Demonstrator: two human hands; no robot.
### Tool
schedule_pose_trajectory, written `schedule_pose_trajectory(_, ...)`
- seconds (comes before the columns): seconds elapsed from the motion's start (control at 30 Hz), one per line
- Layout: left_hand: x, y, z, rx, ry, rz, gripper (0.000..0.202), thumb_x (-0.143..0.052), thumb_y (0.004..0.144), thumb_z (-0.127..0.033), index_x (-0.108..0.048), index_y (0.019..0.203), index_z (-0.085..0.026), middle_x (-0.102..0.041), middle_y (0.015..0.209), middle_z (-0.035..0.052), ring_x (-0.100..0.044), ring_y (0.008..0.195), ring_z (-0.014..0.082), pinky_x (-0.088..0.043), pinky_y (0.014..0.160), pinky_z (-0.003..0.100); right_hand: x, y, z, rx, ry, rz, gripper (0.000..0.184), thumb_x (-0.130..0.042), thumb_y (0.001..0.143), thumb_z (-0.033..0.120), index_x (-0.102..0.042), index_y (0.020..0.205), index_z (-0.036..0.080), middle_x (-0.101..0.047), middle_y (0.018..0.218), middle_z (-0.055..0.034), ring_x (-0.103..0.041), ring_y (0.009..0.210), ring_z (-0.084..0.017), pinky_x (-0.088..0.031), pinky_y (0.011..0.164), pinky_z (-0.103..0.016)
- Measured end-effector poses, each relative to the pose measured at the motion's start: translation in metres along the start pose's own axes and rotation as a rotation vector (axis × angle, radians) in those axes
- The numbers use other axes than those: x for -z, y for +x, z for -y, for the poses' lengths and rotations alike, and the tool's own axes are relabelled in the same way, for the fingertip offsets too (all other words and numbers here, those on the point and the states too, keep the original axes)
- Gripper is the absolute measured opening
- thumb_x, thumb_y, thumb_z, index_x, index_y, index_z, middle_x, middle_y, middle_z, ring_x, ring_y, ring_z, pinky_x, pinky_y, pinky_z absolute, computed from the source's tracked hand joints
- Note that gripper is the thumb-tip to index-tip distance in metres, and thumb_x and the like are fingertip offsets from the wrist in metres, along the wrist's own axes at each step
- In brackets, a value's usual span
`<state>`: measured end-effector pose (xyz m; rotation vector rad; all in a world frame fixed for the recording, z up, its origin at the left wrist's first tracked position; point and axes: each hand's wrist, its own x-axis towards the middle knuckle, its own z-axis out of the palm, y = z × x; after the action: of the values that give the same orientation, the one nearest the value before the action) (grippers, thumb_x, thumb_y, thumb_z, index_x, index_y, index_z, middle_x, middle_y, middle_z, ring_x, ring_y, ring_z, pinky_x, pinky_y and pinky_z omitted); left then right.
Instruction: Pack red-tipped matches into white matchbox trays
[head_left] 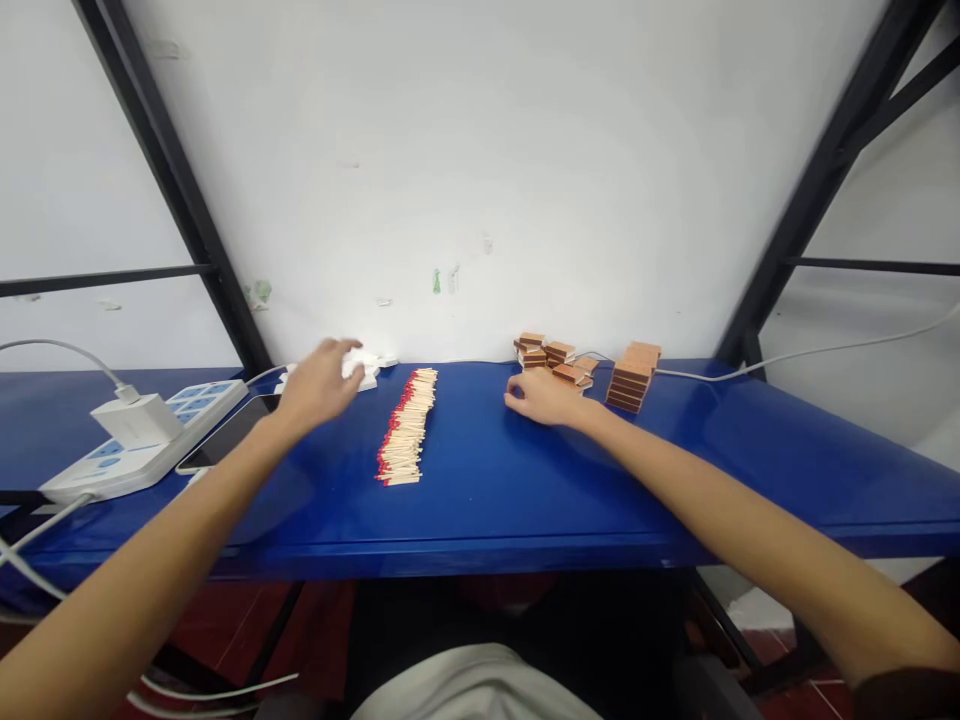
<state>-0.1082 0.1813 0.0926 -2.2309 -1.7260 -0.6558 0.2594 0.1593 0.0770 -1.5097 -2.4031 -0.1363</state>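
My left hand (321,385) hovers with thumb and fingers apart over several small white pieces (367,370) near the wall. It partly hides them, and their kind is unclear. To its right, a long row of red-tipped matches (407,430) runs from the back of the table towards the front, heads to the left. Low beside a loose pile of small brown-sided matchboxes (559,352) is my right hand (544,397), its fingers curled in. Whether anything is inside them is hidden. Further right stands a neat stack of matchboxes (634,377).
The blue table (480,510) backs onto a white wall. At the left lie a white power strip (142,450) with a charger (139,420) plugged in and a phone (229,435). A white cable (720,378) crosses the back right. Black metal posts (176,180) frame both sides.
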Motion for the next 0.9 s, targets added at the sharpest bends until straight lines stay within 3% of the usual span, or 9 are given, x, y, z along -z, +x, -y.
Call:
schedule_pose_trajectory(0.17, -0.033, -0.007, -0.002, 0.024, 0.162, 0.137, 0.060, -0.048, 0.095, -0.044, -0.041, 0.150, -0.022, -0.051, 0.138, 0.0237, -0.062, 0.111, 0.0466, -0.052, 0.083, 0.060, 0.000, -0.009, -0.022, -0.143, 0.034, -0.065, 0.022, -0.054, 0.091, 0.024, -0.074, 0.090, 0.015, -0.076, 0.089, -0.0090, -0.068, 0.081, -0.019, -0.047, 0.074, -0.026)
schedule_pose_trajectory(0.23, -0.039, -0.008, 0.001, 0.043, 0.186, 0.170, 0.064, -0.042, 0.094, -0.049, -0.039, 0.151, -0.020, -0.052, 0.136, 0.0261, -0.061, 0.112, 0.0499, -0.051, 0.082, 0.061, 0.007, -0.012, -0.031, -0.207, 0.044, -0.106, 0.026, -0.050, 0.094, 0.026, -0.074, 0.095, 0.014, -0.076, 0.093, -0.0103, -0.069, 0.085, -0.021, -0.048, 0.075, -0.027)
schedule_pose_trajectory(0.4, -0.036, -0.010, 0.004, 0.049, 0.193, 0.214, 0.064, -0.036, 0.094, -0.051, -0.043, 0.147, -0.017, -0.061, 0.131, 0.0227, -0.057, 0.121, 0.0438, -0.050, 0.090, 0.054, 0.011, -0.015, -0.046, -0.272, 0.078, -0.109, 0.036, -0.049, 0.098, 0.037, -0.071, 0.112, 0.014, -0.076, 0.092, -0.0104, -0.070, 0.083, -0.023, -0.050, 0.076, -0.030)
schedule_pose_trajectory(0.63, -0.028, -0.016, -0.002, 0.058, 0.182, 0.190, 0.048, -0.040, 0.091, -0.047, -0.060, 0.126, -0.020, -0.068, 0.113, 0.0151, -0.065, 0.107, 0.0376, -0.052, 0.085, 0.046, -0.007, -0.010, -0.061, -0.277, 0.031, -0.110, 0.042, -0.056, 0.092, 0.034, -0.062, 0.127, 0.011, -0.072, 0.117, -0.0180, -0.067, 0.103, -0.029, -0.051, 0.083, -0.034)
schedule_pose_trajectory(0.77, -0.025, -0.018, 0.004, 0.141, 0.173, 0.081, 0.049, -0.039, 0.092, -0.046, -0.059, 0.129, -0.021, -0.059, 0.125, 0.0173, -0.065, 0.105, 0.0381, -0.053, 0.083, 0.048, -0.010, -0.011, -0.070, -0.300, -0.054, -0.091, 0.046, -0.059, 0.086, 0.025, -0.060, 0.129, 0.009, -0.071, 0.114, -0.0202, -0.067, 0.102, -0.032, -0.050, 0.083, -0.037)
schedule_pose_trajectory(0.9, -0.024, -0.018, 0.016, 0.206, 0.146, 0.016, 0.051, -0.044, 0.091, -0.044, -0.057, 0.135, -0.023, -0.052, 0.135, 0.0175, -0.063, 0.112, 0.0378, -0.053, 0.087, 0.047, -0.007, -0.013, -0.070, -0.309, -0.148, -0.080, 0.040, -0.056, 0.084, 0.019, -0.066, 0.123, 0.015, -0.072, 0.108, -0.0191, -0.068, 0.097, -0.035, -0.050, 0.078, -0.041)
